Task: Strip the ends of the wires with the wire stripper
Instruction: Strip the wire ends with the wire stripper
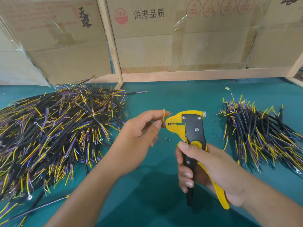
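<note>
Head view: left hand [141,128] pinches a wire [164,115] at the nose of the wire stripper [191,128], gripped by the right hand [211,171]. Judging by the piles, a large heap [54,128] seems left; a smaller pile [262,133] lies at the right of the bench [164,95].

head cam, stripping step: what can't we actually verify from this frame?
- Cable body held by the left hand: hidden behind its fingers; only the yellow wire and a purple end at the wire stripper nose show.
- Whether insulation is cut: too small in the head view.
- Left wire pile: cut off by the left edge.
- Right wire pile: runs off the right edge.
- Stripper handles: partly covered by the right hand.
</note>
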Demonstrator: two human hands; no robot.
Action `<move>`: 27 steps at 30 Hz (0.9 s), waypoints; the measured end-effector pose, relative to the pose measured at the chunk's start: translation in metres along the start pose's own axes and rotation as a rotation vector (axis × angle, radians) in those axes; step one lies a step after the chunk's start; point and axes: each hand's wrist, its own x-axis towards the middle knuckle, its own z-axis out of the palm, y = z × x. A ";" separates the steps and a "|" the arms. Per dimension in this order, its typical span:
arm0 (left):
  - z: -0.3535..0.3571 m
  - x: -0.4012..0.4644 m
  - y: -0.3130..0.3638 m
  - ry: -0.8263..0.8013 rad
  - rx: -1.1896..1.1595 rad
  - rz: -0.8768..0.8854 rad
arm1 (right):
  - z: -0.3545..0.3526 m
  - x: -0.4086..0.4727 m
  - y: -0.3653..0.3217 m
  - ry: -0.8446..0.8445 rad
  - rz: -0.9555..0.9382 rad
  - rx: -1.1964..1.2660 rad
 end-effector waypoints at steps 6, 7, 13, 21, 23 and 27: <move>0.000 0.001 0.004 0.007 -0.202 -0.045 | 0.001 -0.001 0.000 -0.004 0.004 0.007; 0.000 0.000 0.004 0.017 -0.215 -0.047 | 0.002 -0.001 0.000 -0.008 0.003 0.007; 0.002 0.001 0.002 0.049 -0.218 -0.038 | 0.003 -0.002 0.000 -0.011 0.007 0.020; 0.003 0.000 0.002 0.066 -0.175 -0.008 | 0.004 -0.001 0.000 -0.005 0.017 0.029; 0.005 0.001 0.001 0.090 -0.197 -0.007 | 0.004 -0.001 0.000 -0.004 0.018 0.034; 0.007 0.003 -0.002 0.108 -0.191 -0.006 | 0.004 -0.001 0.001 -0.001 0.029 0.052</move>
